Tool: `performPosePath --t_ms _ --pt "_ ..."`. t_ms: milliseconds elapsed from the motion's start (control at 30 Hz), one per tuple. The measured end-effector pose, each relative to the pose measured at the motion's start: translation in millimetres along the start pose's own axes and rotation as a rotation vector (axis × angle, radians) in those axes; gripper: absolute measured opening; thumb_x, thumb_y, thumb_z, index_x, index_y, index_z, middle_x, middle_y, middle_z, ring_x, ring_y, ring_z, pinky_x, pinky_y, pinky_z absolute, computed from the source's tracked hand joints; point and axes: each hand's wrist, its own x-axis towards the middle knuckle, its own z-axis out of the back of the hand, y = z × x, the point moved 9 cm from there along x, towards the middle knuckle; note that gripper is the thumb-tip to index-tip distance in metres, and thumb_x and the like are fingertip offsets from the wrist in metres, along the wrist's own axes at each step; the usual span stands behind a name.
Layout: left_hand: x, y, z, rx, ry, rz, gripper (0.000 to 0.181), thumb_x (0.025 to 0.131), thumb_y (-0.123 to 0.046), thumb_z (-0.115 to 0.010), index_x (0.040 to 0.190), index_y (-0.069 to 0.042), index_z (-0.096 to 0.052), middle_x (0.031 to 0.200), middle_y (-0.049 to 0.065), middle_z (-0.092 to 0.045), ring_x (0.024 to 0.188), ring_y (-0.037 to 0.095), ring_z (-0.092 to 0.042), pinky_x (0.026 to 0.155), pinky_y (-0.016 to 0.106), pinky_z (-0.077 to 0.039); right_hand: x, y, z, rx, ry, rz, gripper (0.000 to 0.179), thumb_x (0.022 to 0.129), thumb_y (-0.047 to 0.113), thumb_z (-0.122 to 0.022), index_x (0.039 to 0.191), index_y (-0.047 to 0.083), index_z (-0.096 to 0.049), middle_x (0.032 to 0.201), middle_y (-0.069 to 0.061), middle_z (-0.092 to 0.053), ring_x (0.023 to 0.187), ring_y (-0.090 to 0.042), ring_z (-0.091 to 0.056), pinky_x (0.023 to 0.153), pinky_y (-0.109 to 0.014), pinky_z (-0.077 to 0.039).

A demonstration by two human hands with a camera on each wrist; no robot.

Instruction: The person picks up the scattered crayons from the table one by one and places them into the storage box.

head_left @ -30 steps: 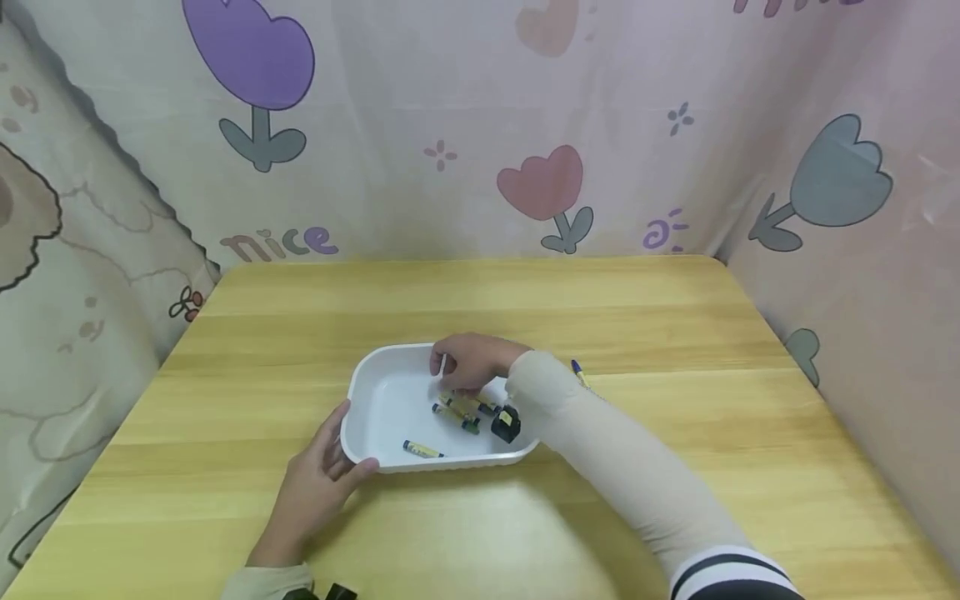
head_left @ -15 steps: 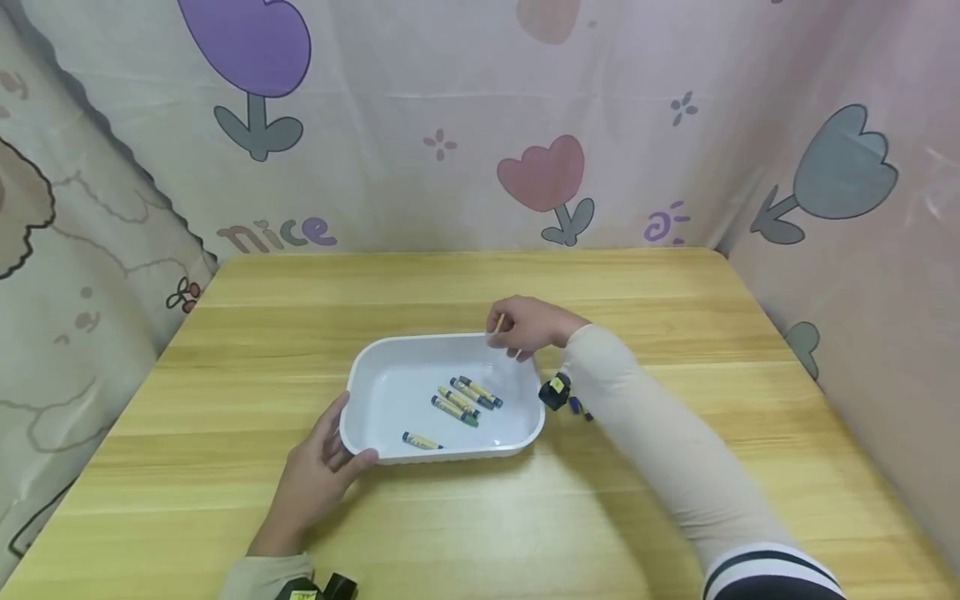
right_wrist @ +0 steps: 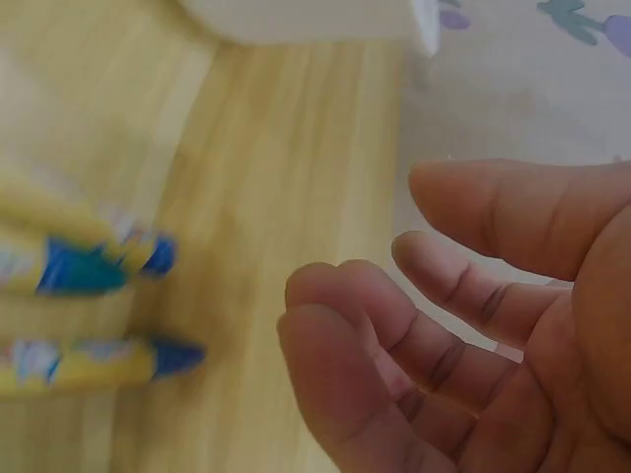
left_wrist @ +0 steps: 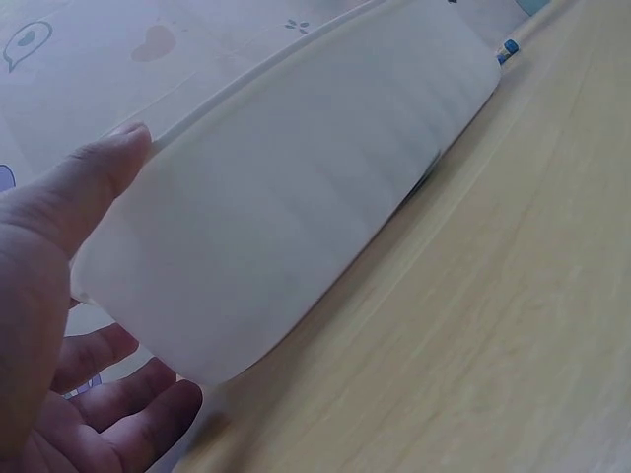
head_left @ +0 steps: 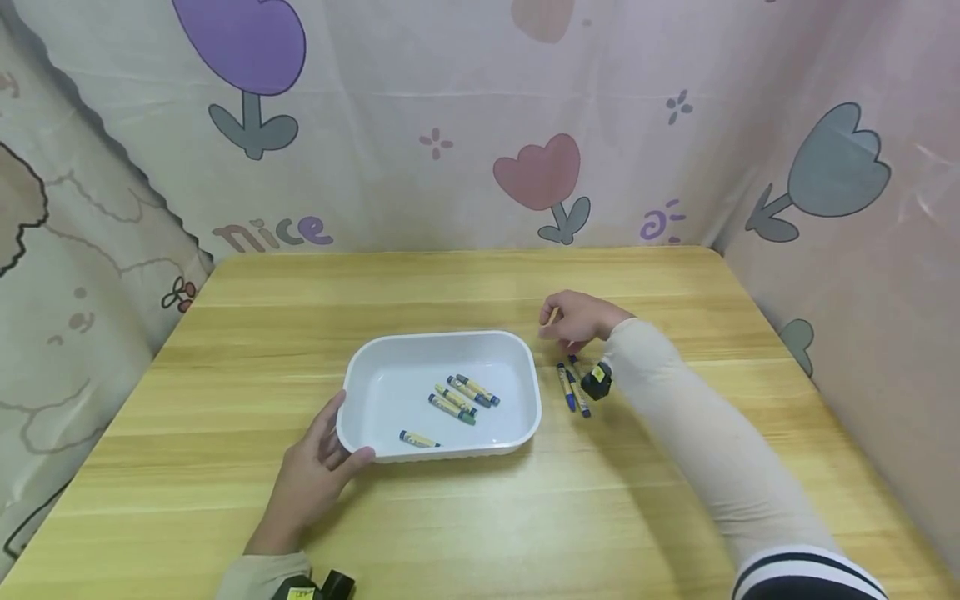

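Observation:
My left hand (head_left: 309, 477) grips the near left corner of a white plastic tray (head_left: 386, 392). In the left wrist view its thumb (left_wrist: 104, 177) lies on the rim and the fingers (left_wrist: 148, 424) are against the side. Several wax crayons (head_left: 452, 408) in yellow wrappers lie in the tray, with one crayon (head_left: 418, 439) apart by the near wall. My right hand (head_left: 585, 318) hovers right of the tray, past three crayons (head_left: 574, 392) on the table. In the right wrist view its loosely bent fingers (right_wrist: 414, 335) and thumb hold nothing; crayons (right_wrist: 89, 365) lie beside them.
The wooden table (head_left: 450, 525) reaches back to a patterned curtain (head_left: 390, 150), which also hangs along the left and right sides. A black wrist camera (head_left: 597, 381) partly covers the crayons on the table.
My right hand has moved right, out from over the tray to above the table, uncovering crayons there. My left hand keeps its grip on the tray, which stays in place.

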Motion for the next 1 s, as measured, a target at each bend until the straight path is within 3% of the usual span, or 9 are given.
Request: performPosePath --t_ms 167,300,400,500,700,1000 --pt "0.3 -0.9 0.1 -0.028 0.007 -0.002 0.084 0.079 -0.029 -0.072 0.145 -0.026 -0.020 0.141 0.018 -0.031 0.117 0.028 -0.047 0.086 0.026 -0.048 -7.2 -27 0 0.000 0.025 -0.069 0.030 0.087 0.009 -0.058 0.113 -0.003 -0.047 0.082 -0.015 -0.056 0.064 -0.021 -0.057 0.063 -0.036 -0.058" --pt "0.6 -0.3 -0.3 -0.044 0.009 -0.003 0.083 0.079 -0.028 -0.072 0.145 -0.027 -0.021 0.142 0.017 -0.031 0.117 0.028 -0.047 0.085 0.025 -0.049 -10.8 -45 -2 0.005 0.038 -0.124 0.030 0.084 0.005 -0.058 0.111 -0.002 -0.047 0.072 -0.011 -0.055 0.055 -0.016 -0.049 0.053 -0.029 -0.053" --pt "0.3 0.5 0.0 -0.030 0.006 -0.001 0.084 0.079 -0.029 -0.072 0.145 -0.027 -0.020 0.142 0.018 -0.031 0.117 0.028 -0.047 0.086 0.025 -0.048 -11.8 -54 -4 0.003 0.033 -0.153 0.026 0.085 0.007 -0.060 0.107 0.001 -0.048 0.072 -0.010 -0.055 0.053 -0.015 -0.048 0.049 -0.024 -0.048" --pt "-0.2 0.4 -0.2 -0.026 0.006 -0.001 0.085 0.079 -0.029 -0.072 0.145 -0.026 -0.020 0.141 0.019 -0.032 0.117 0.029 -0.047 0.086 0.026 -0.048 -12.9 -61 -6 -0.013 0.018 -0.166 0.025 0.083 0.008 -0.063 0.103 0.002 -0.049 0.078 -0.010 -0.056 0.057 -0.016 -0.052 0.050 -0.024 -0.051" --pt "-1.8 0.1 -0.3 -0.045 0.010 -0.003 0.085 0.079 -0.028 -0.072 0.145 -0.025 -0.020 0.141 0.020 -0.031 0.117 0.030 -0.046 0.086 0.026 -0.048 -12.4 -68 -12 -0.038 0.018 -0.175 0.031 0.079 0.004 -0.067 0.105 0.001 -0.051 0.091 -0.013 -0.054 0.069 -0.021 -0.058 0.059 -0.028 -0.056" --pt "0.5 2.0 1.0 -0.079 0.009 -0.011 0.083 0.079 -0.026 -0.072 0.144 -0.030 -0.022 0.142 0.017 -0.032 0.117 0.028 -0.047 0.085 0.024 -0.049 -11.7 -66 -13 -0.052 0.022 -0.173 0.033 0.080 0.000 -0.062 0.111 0.002 -0.050 0.092 -0.014 -0.053 0.070 -0.022 -0.059 0.060 -0.028 -0.057"
